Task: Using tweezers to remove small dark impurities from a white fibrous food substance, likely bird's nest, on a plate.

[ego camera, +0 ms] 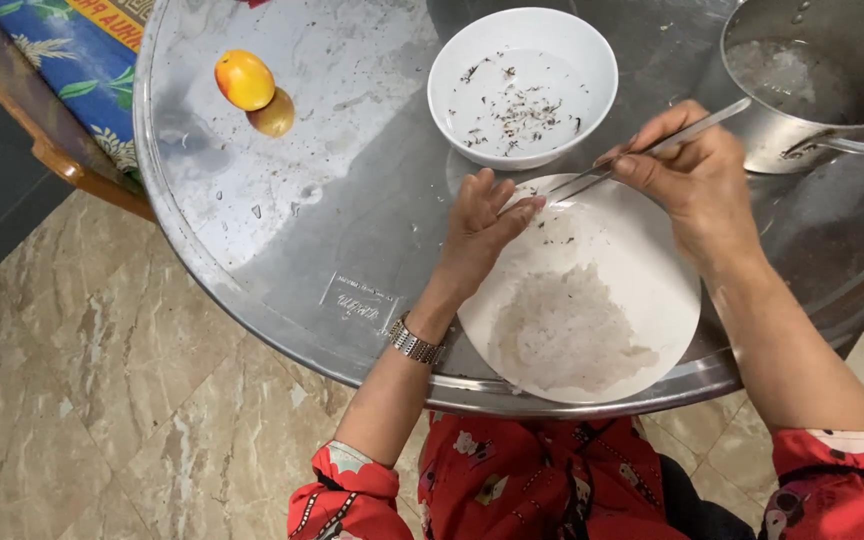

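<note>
Working over a round metal table, a person in a red patterned top sits with both hands above a white plate set at the table's near edge. Right hand: fingers pinched together on a pair of metal tweezers, whose tips point left and down to the plate's far rim. Left hand: fingers straight and held together, holding nothing, fingertips resting on the plate's far-left rim just beside the tweezer tips; a metal watch circles the wrist. A pale, translucent stringy mass lies spread on the near half of the plate. Just beyond the plate stands a white bowl of water flecked with dark specks. A steel pot stands at far right. An orange-yellow fruit lies well apart, at far left.
</note>
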